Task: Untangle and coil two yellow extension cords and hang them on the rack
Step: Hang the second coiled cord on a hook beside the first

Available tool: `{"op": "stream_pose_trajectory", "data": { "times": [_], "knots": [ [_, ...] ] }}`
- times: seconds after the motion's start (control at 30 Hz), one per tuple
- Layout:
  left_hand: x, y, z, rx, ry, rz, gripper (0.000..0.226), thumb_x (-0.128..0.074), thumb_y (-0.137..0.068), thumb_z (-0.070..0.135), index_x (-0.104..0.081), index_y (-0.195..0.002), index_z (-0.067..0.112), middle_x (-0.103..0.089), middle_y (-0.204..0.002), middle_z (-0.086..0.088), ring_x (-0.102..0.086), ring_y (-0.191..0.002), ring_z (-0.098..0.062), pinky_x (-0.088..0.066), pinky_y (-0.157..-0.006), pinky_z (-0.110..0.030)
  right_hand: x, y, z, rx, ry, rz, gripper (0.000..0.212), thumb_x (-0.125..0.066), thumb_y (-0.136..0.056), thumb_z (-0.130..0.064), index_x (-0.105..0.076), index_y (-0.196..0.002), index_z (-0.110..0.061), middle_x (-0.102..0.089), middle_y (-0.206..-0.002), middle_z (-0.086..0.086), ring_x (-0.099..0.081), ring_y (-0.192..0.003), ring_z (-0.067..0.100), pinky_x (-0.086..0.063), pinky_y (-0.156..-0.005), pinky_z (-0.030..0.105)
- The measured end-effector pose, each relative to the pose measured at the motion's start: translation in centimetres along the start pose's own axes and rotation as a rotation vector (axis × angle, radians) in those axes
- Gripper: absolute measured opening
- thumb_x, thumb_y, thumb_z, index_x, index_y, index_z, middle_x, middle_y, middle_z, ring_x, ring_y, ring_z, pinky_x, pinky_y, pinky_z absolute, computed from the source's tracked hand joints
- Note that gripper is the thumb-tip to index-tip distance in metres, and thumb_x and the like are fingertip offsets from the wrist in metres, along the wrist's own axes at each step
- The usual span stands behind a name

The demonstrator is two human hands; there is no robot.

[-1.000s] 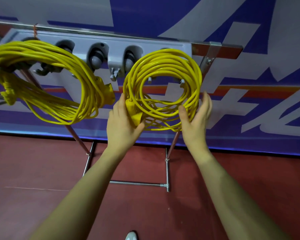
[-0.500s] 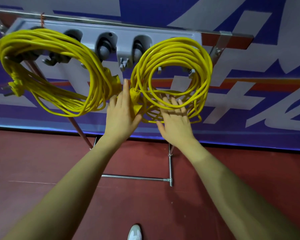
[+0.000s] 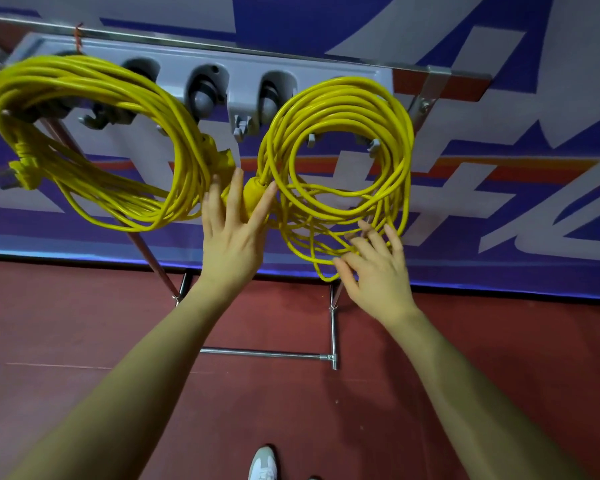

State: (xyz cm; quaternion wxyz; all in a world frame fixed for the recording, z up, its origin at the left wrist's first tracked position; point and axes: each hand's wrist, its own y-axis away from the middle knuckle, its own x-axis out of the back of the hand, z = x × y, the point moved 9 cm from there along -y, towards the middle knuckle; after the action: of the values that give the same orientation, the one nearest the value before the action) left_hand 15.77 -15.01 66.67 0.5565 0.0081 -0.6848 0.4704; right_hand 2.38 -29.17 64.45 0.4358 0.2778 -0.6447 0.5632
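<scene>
Loops sag low on the right-hand coiled yellow extension cord (image 3: 340,161): steady its yellow plug (image 3: 253,199) with your left hand (image 3: 232,244), flat fingers (image 3: 238,188), while your right hand (image 3: 378,271), spread fingers (image 3: 371,240) gripping nothing, tucks strands even under the grey plastic hook rack (image 3: 243,84).

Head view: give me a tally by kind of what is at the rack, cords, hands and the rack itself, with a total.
Coiled yellow extension cords: 2, the left coil and the right coil, both hanging on the rack.
Bare hands: 2, left hand at the right coil's yellow plug, right hand at its lowest loops.
Grey plastic hook rack: 1.
Total: 5.
</scene>
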Motion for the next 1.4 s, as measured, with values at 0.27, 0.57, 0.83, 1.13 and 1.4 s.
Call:
{"op": "stream_pose_trajectory", "data": {
  "times": [0.27,0.57,0.83,1.13,1.4],
  "knots": [
    [1.4,0.2,1.7,-0.198,-0.072,0.169,0.054,-0.060,-0.085,0.001,-0.043,-0.135,0.013,-0.023,-0.149,-0.010,-0.014,-0.143,-0.031,-0.008,-0.117,-0.040,-1.3,-1.1,2.0,-0.016,0.177,-0.136,0.031,-0.053,-0.088,-0.034,-0.072,-0.098,-0.012,-0.065,-0.120,0.007,-0.049,-0.128,0.027,-0.004,-0.116,0.041],
    [-5.2,0.2,8.0,-0.617,-0.260,-0.376,0.094,-0.069,-0.071,0.053,-0.034,-0.145,0.006,-0.046,-0.143,-0.014,-0.037,-0.137,-0.031,-0.003,-0.115,-0.042,-0.7,-0.9,1.5,-0.007,0.213,-0.074,0.037,-0.042,-0.092,-0.033,-0.072,-0.087,-0.012,-0.068,-0.113,0.000,-0.054,-0.122,0.022,-0.018,-0.111,0.043],
    [-5.8,0.9,6.0,-0.536,-0.365,-0.315,0.088,-0.076,-0.059,0.052,-0.054,-0.133,0.011,-0.066,-0.105,-0.007,-0.059,-0.109,-0.029,-0.020,-0.111,-0.041,-1.4,-0.9,1.5,-0.013,0.233,-0.114,0.037,-0.041,-0.092,-0.032,-0.065,-0.114,-0.015,-0.062,-0.126,0.001,-0.051,-0.126,0.020,-0.020,-0.108,0.039],
    [-4.4,1.8,4.8,-0.533,-0.165,-0.219,0.027,-0.047,-0.084,0.024,-0.066,-0.079,0.007,-0.067,-0.110,-0.015,-0.059,-0.115,-0.032,-0.017,-0.113,-0.040,-2.2,-3.7,-2.0,-0.002,0.164,-0.116,0.042,-0.051,-0.080,-0.020,-0.061,-0.117,-0.002,-0.062,-0.117,0.013,-0.050,-0.115,0.030,-0.029,-0.103,0.039],
    [-4.2,1.9,4.1,-0.544,-0.147,-0.090,0.022,-0.051,-0.086,0.015,-0.061,-0.102,0.006,-0.061,-0.122,-0.013,-0.052,-0.124,-0.027,-0.018,-0.112,-0.036,-6.6,-6.5,-1.8,-0.095,0.116,-0.382,0.053,-0.049,-0.088,-0.027,-0.039,-0.140,-0.025,-0.046,-0.142,-0.004,-0.036,-0.134,0.027,-0.004,-0.109,0.048]
  ]
}}
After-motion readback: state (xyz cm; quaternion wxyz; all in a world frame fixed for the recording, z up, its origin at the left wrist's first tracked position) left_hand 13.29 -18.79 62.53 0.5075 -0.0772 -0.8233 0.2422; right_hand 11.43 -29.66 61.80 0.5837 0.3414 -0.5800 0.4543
